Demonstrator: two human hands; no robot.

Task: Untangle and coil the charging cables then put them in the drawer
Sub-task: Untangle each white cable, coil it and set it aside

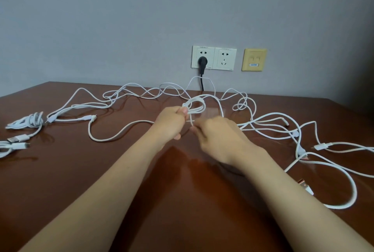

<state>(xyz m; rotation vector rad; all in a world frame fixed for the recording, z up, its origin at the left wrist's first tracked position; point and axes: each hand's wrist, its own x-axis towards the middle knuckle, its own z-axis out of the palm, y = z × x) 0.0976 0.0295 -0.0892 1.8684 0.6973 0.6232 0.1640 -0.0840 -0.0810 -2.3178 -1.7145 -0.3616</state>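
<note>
Left hand (172, 125) gripping cable coil (197, 105), blurred right hand (218, 138) just beside it, seemingly pinching its trailing strand (191, 122)

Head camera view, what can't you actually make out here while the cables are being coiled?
- Right hand: motion-blurred, so its grip on a cable is unclear.
- Left cables and right cables: cut off by the frame edges.
- Coiled loops: their start is hidden inside the left hand.
- Drawer: not in view.
- Socket labels: too small to read.
</note>
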